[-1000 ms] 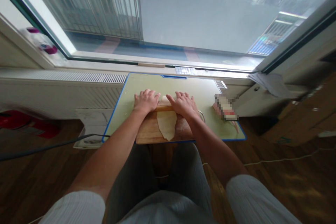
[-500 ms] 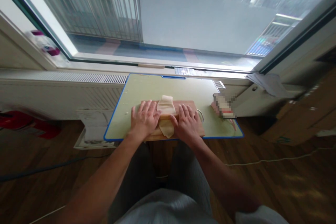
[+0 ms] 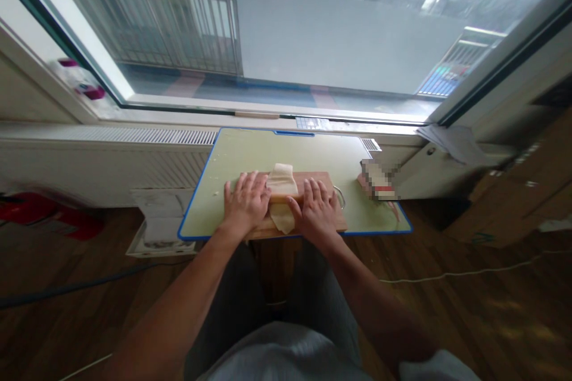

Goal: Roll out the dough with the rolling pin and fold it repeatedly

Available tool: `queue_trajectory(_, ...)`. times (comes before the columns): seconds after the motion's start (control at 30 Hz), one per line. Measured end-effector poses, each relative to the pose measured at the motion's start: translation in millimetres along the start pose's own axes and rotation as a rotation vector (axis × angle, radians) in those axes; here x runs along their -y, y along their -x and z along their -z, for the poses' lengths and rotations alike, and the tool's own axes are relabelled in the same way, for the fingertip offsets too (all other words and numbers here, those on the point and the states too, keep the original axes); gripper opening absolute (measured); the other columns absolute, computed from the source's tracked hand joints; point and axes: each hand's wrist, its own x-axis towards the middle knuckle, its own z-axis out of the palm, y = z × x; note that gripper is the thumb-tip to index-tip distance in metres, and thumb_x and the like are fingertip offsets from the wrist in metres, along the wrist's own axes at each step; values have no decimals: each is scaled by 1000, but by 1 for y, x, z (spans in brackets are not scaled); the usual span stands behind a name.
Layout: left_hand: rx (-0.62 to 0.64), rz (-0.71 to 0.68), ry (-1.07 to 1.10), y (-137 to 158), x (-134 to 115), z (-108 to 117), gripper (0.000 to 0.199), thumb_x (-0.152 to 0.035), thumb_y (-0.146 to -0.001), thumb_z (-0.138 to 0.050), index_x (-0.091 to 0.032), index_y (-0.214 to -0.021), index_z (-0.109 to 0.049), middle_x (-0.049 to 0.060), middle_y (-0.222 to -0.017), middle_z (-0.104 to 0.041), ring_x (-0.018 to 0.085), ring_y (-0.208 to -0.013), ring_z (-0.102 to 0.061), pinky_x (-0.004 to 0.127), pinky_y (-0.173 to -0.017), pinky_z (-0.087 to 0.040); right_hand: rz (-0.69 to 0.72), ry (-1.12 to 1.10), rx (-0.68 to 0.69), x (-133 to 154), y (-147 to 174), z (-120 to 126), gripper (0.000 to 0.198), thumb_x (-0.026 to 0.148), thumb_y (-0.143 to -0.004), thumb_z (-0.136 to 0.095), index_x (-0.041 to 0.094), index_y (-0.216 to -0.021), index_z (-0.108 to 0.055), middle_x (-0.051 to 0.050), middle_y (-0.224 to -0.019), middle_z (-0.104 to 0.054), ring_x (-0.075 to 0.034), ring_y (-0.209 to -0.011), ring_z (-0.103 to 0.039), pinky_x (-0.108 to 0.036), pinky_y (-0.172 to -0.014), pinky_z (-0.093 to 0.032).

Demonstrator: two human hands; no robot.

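A pale strip of dough point(image 3: 282, 181) lies lengthwise on a wooden board point(image 3: 318, 177). Across it rests a wooden rolling pin point(image 3: 280, 197), whose ends are hidden beneath my hands. My left hand point(image 3: 245, 199) lies palm down over the pin's left part, its fingers stretched forward over the board. On the other side my right hand point(image 3: 318, 205) also lies flat over the pin, fingers spread, thumb pointing in toward the dough. The dough's near end shows below the pin. A metal handle point(image 3: 341, 196) curves out from the board's right side.
The board sits on a green, blue-edged folding table point(image 3: 250, 146) against a radiator point(image 3: 179, 137) under a window. A partly blurred-out package point(image 3: 379, 181) is on the table's right. A red fire extinguisher point(image 3: 49, 217) is at left, a cardboard box point(image 3: 513, 190) at right.
The view has shifted very slightly. Both hands stay flat over the rolling pin, and the pin and dough lie in nearly the same place.
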Motion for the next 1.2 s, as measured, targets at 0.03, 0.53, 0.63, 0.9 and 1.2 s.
queue_trajectory(0.03, -7, 7, -8, -7, 0, -1, 58, -49, -110, -33, -29, -156, -62, 9, -172, -49, 34, -159, -43, 68, -132, -24, -3, 4, 18, 1, -8, 2, 75, 62, -113, -36, 11, -167, -45, -20, -174, -42, -37, -163, -31, -66, -133, -11)
queue_trajectory(0.53, 212, 109, 21, -100, 8, -5, 60, -54, -106, -34, -29, -153, -61, 11, -168, -53, 36, -150, -50, 63, -124, -38, -4, 10, 166, -3, -100, 4, 87, 76, -111, -20, 14, -163, -51, -19, -166, -53, -39, -157, -39, -62, -127, -26)
queue_trajectory(0.63, 201, 104, 22, -106, 9, -7, 60, -54, -106, -33, -28, -152, -63, 12, -166, -55, 37, -148, -52, 63, -122, -40, -26, -6, 185, -1, -105, 6, 89, 77, -110, -18, 13, -162, -52, -20, -165, -53, -38, -156, -40, -61, -127, -27)
queue_trajectory(0.9, 120, 51, -11, -82, 6, -6, 55, -53, -107, -35, -29, -145, -67, 11, -162, -59, 35, -146, -53, 62, -122, -38, -8, 31, 132, 3, -81, 11, 83, 72, -112, -26, 11, -161, -53, -20, -164, -55, -39, -156, -40, -59, -129, -23)
queue_trajectory(1.2, 19, 12, -5, -40, 3, -5, 55, -52, -109, -34, -31, -148, -67, 10, -166, -57, 33, -153, -49, 64, -129, -28, 6, 29, 92, 3, -42, 13, 74, 65, -114, -27, 15, -161, -55, -16, -169, -51, -37, -159, -38, -61, -131, -21)
